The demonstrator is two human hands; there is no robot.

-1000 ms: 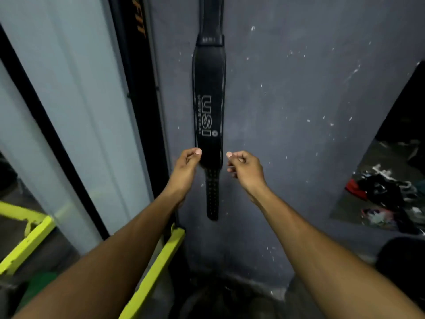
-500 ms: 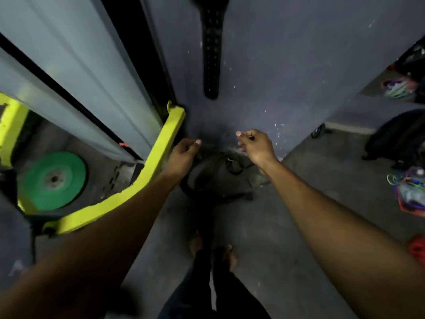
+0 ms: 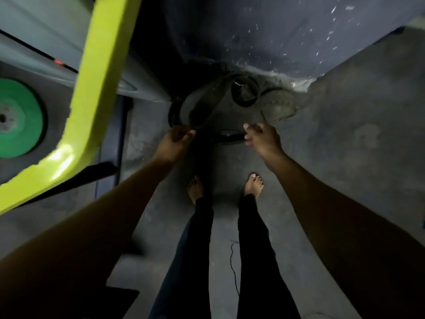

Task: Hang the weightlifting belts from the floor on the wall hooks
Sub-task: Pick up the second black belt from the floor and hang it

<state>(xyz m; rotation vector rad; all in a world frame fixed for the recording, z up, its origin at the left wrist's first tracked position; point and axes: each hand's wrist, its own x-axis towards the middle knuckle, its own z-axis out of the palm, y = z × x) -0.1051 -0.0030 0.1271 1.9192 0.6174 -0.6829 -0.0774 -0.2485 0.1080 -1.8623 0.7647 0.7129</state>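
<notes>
Dim light throughout. Dark grey concrete floor (image 3: 345, 139), mottled and scuffed. Blue-grey painted wall (image 3: 264, 31) at top, flecked with white specks; its base is crumbled and pale where it meets the floor. Bright yellow-green metal frame bar (image 3: 92, 88) runs diagonally across upper left. Behind it, pale grey panel (image 3: 34, 42). Round green weight plate (image 3: 20, 118) lies flat, far left. Thin dark cord (image 3: 233, 268) on floor, possibly a cable.

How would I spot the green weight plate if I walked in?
Find the bright yellow frame at the left. Just beyond its outer side, the green weight plate lies flat on the dark floor. It is the only round, green thing there.
</notes>
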